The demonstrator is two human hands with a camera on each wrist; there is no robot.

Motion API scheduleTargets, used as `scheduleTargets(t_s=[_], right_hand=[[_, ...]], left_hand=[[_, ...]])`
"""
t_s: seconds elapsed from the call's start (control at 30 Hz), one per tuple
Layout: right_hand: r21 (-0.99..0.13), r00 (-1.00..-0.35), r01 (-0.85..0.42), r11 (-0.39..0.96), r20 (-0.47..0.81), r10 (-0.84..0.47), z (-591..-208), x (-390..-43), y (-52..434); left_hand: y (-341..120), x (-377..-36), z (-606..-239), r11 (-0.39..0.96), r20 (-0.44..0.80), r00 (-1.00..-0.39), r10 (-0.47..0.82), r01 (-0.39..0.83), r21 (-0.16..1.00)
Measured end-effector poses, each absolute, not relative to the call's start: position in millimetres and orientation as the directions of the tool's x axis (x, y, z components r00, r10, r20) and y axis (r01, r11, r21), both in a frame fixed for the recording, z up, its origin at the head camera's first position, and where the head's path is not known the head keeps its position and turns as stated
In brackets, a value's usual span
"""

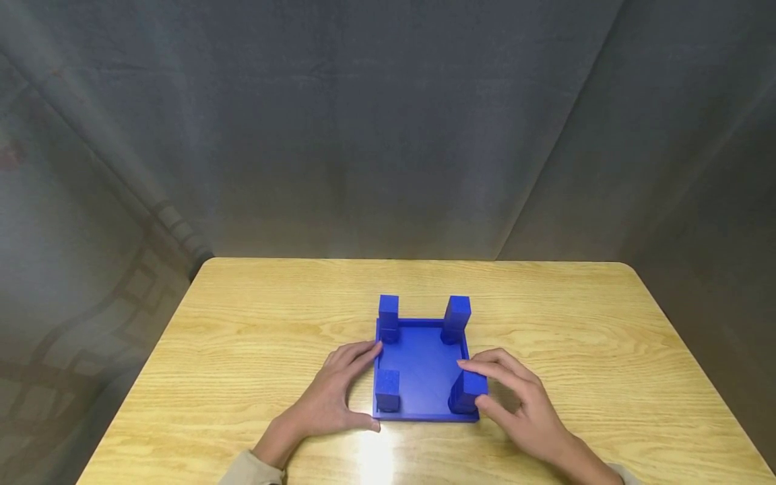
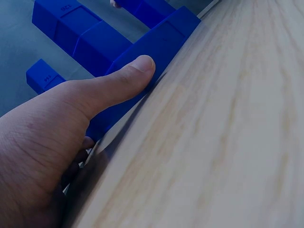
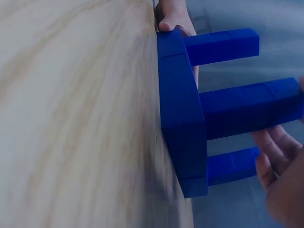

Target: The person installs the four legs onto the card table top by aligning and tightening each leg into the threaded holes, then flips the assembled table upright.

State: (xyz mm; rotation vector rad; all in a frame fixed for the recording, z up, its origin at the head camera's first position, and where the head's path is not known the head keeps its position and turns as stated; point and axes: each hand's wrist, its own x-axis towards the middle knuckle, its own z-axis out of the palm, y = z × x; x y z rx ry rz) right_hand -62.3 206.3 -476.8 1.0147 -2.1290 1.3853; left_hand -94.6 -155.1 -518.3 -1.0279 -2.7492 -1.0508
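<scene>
We see a blue square base (image 1: 424, 374) flat on the wooden table (image 1: 254, 337), near the front middle, with four blue posts upright at its corners: far left post (image 1: 389, 315), far right post (image 1: 456, 318), near left post (image 1: 387, 389), near right post (image 1: 468, 391). So it reads like a small table turned upside down, legs up.

The base sits squarely between our two hands. Left hand (image 1: 330, 397) lies at the base's left edge, fingers fairly straight and reaching toward the far-left corner, thumb (image 2: 124, 78) pressed flat against the base's side wall near the front. It is not wrapped round anything. Right hand (image 1: 521, 404) is at the right edge, fingers spread and lightly bent round the near right post, fingertips (image 1: 463, 364) at the base's right rim; the right wrist view shows the fingers just beside the post, and we cannot tell whether they truly clasp it.

Both hands are about equally near, one per side. Base has no clear long axis. Grey cloth backdrop (image 1: 388, 121) hangs behind.
</scene>
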Motion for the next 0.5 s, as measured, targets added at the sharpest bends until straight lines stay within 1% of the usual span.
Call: scheduleTargets(t_s=[0.23, 0.5], right_hand=[[-0.593, -0.625, -0.777, 0.210, 0.691, -0.364, -475.3, -63.6, 205.5], [-0.634, -0.675, -0.736, 0.239, 0.659, -0.330, -475.4, -62.3, 206.4]], left_hand=[[-155.1, -94.3, -518.1, 0.557, 0.241, -0.785, 0.570, 0.585, 0.590], [-155.0, -94.0, -517.7, 0.558, 0.235, -0.787, 0.570, 0.580, 0.594]])
